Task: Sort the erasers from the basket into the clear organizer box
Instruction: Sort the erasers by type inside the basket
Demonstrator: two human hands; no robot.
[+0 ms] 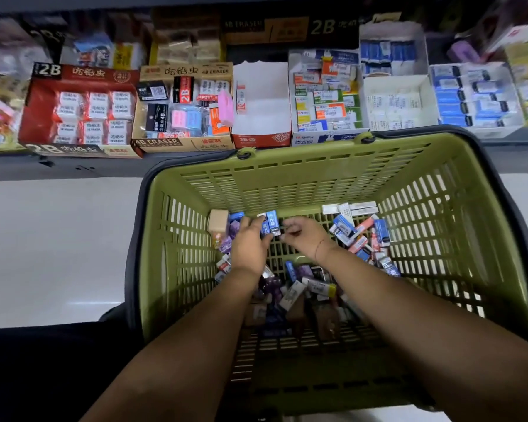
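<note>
A green slotted basket (287, 175) fills the lower middle of the head view, with several small erasers (305, 287) loose on its floor. Both my arms reach into it. My left hand (250, 245) grips a few blue-sleeved erasers (270, 225) held upright near the basket's far wall. My right hand (305, 239) sits just to the right of them, fingers curled, fingertips close to the blue erasers; whether it holds anything is hidden. More blue and pink erasers (363, 236) lie in the basket's right corner. No clear organizer box shows.
Behind the basket a shelf carries open cardboard display boxes of erasers: a red 2B box (80, 108), a 4B box (183, 111), a nearly empty white box (261, 102), mixed boxes (326, 92) and blue-eraser boxes (473, 95). A pale floor (58, 245) lies left.
</note>
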